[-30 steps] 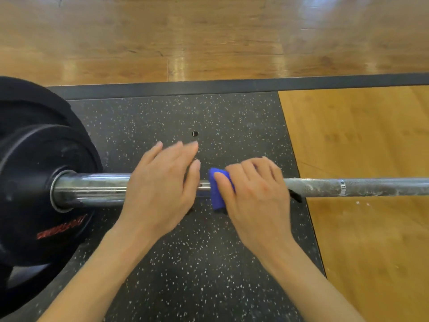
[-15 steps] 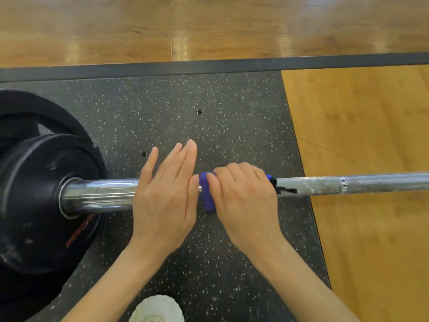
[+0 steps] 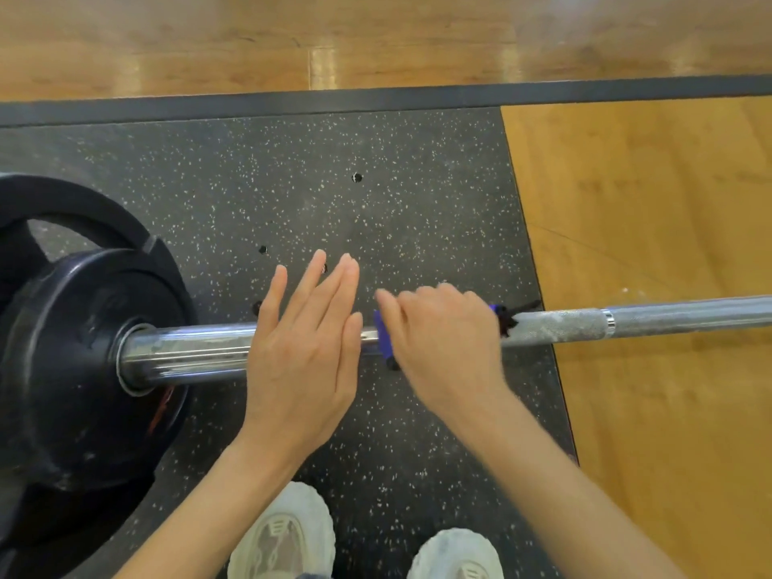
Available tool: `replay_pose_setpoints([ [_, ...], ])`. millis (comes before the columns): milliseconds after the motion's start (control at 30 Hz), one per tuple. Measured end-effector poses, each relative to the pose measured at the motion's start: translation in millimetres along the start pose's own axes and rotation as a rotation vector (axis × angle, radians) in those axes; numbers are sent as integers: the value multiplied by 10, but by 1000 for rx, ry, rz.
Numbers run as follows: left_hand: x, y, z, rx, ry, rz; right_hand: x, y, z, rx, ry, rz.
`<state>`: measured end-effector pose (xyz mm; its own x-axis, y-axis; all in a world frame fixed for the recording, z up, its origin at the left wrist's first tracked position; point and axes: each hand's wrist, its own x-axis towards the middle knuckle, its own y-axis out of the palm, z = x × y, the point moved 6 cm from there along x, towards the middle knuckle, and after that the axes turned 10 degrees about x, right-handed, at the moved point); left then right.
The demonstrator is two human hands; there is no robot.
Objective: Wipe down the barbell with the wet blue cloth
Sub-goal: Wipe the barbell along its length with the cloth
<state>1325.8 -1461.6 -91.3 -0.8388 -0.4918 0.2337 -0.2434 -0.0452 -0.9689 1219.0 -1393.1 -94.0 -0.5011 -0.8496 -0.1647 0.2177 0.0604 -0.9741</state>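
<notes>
**Wipe in progress near sleeve end; steadying hand now flattened**

Change noted: against the view 1 second ago, the left hand point(image 3: 303, 353) has gone from draped over the bar to held flat, fingers straight and slightly fanned, palm pressing on the bar and gripping nothing. The right hand point(image 3: 443, 340) remains curled over the wet blue cloth point(image 3: 383, 338), wrapping it round the shaft; it sits in much the same place on the bar, close beside the left hand, though part of the apparent shift is the camera tilting down, since 2 pale grey sneakers point(image 3: 288, 537) now show at the bottom edge. Judgement: the flat left palm reads as a brace against rolling while the cloth works the inner shaft; wiping is under way, not finished.

Position and axis: the long steel barbell point(image 3: 626, 321) lies on the speckled black rubber mat point(image 3: 376, 194), its long axis running left to right across the view. The loaded end points left, carrying black round weight plates point(image 3: 75, 361) on the polished sleeve; the shaft points right, out over the wooden platform point(image 3: 647, 202).

Condition: the knurled section right of the cloth shows whitish residue, probably chalk. That stretch appears untouched and would need wiping next.
</notes>
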Motion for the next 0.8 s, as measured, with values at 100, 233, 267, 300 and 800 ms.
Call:
replay_pose_setpoints([
  [100,22,44,6,37,-2,-31,-245,79,24,259,-57,-323],
  [233,34,38,0,36,-1,-74,-553,212,-189,249,-138,-475],
  [267,43,33,-5,39,1,-82,-546,227,-188,241,-130,-492],
  [300,50,32,-10,41,5,-88,-515,227,-165,243,-110,-503],
  [800,214,77,54,25,-3,-138,-502,449,-61,329,-52,-570],
])
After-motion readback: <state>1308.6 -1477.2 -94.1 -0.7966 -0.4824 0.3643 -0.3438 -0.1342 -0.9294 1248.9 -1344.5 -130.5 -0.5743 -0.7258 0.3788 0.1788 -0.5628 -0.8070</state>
